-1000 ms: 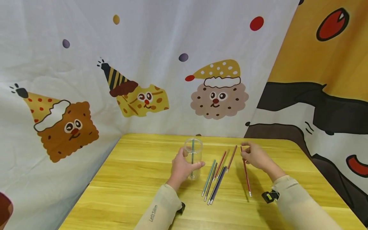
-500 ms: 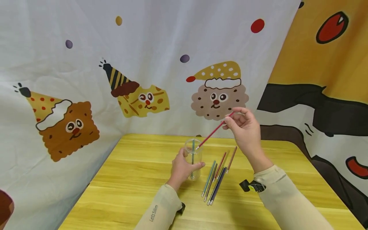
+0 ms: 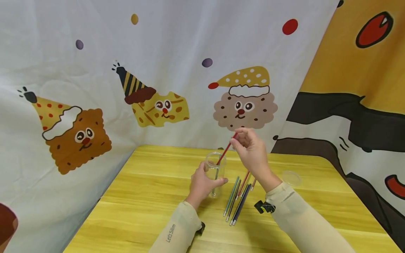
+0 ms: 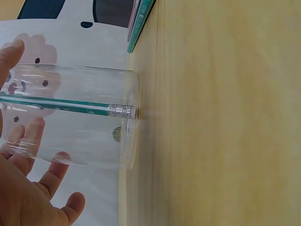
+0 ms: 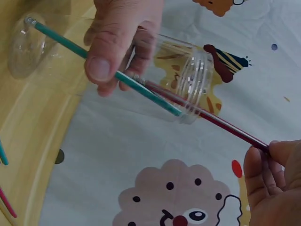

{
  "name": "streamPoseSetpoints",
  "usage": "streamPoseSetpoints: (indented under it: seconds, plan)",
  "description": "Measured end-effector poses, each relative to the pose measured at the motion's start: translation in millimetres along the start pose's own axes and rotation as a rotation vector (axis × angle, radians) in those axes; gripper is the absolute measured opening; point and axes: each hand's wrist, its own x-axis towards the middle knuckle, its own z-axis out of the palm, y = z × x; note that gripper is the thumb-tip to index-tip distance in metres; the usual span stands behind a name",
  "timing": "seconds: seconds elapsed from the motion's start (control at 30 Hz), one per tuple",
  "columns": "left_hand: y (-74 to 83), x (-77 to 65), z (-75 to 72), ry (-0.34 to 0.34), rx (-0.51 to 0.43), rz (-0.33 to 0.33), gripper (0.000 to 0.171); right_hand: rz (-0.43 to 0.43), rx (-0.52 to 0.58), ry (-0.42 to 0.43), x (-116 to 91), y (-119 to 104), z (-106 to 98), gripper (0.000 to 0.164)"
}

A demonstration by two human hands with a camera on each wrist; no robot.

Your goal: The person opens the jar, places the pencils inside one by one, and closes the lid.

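My right fingers (image 5: 254, 174), nearly closed, pinch the red pencil (image 5: 230, 129) near its top; left fingers (image 4: 54, 176) wrap the jar (image 4: 94, 84). Red pencil slants, eraser end down inside jar mouth, long axis rising rightward. Reads as mid-insertion; next calls for lowering, releasing. Green pencil (image 4: 61, 103) already in; loose pencils (image 3: 233, 201) on counter (image 3: 142, 193).

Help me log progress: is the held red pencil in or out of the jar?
Partly in: one end of the red pencil is inside the jar; the right hand pinches the other end outside.
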Motion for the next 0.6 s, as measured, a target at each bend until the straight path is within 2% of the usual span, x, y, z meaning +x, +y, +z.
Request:
streamPoseSetpoints:
  seconds: [0.17, 0.43, 0.6]
  plan:
    - [0.7, 0.3, -0.9, 0.004, 0.012, -0.001, 0.086, 0.004, -0.072, -0.063, -4, 5, 6, 0.028]
    - [0.0, -0.6, 0.2, 0.001, 0.012, 0.005, 0.088, 0.109, -0.134, -0.215, -17, 14, 21, 0.020]
    - [1.8, -1.2, -0.2, -0.001, 0.018, 0.009, 0.084, 0.157, -0.162, -0.267, -22, 17, 27, 0.019]
